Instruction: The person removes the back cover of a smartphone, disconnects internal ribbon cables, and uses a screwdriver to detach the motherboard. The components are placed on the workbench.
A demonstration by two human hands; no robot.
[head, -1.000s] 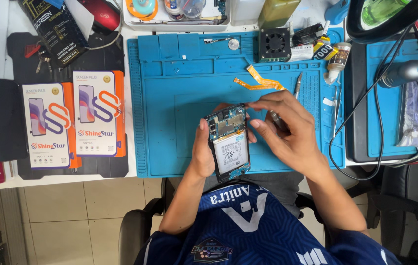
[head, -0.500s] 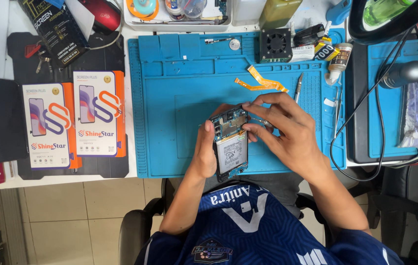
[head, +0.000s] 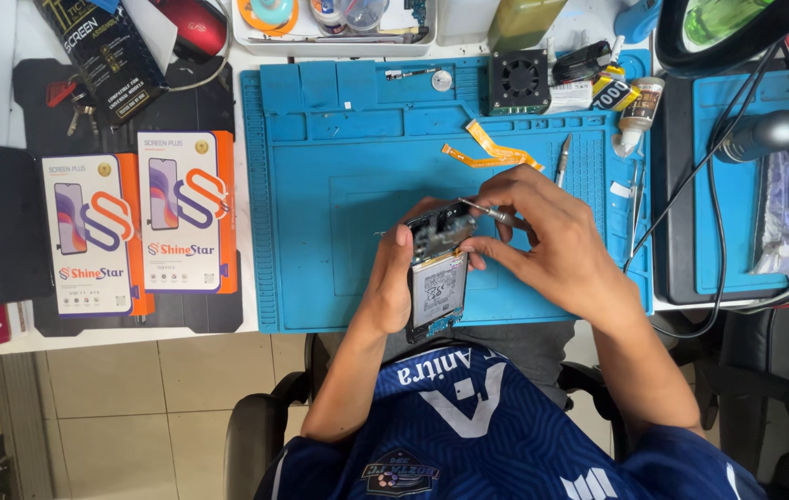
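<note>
Matt blue rubbery mat [head: 339,148], glossy cardboard boxes [head: 140,222]

The scene is viewed from one head-worn camera, aimed steeply down (almost overhead) at the blue work mat [head: 339,185], fairly near.

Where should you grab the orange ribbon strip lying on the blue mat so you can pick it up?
Probably at a free end of the orange ribbon strip, coming straight down from above. It lies flat and thin on the blue mat, bent into a V, so pinching an end tip and lifting looks easier than grabbing the middle fold.
</note>
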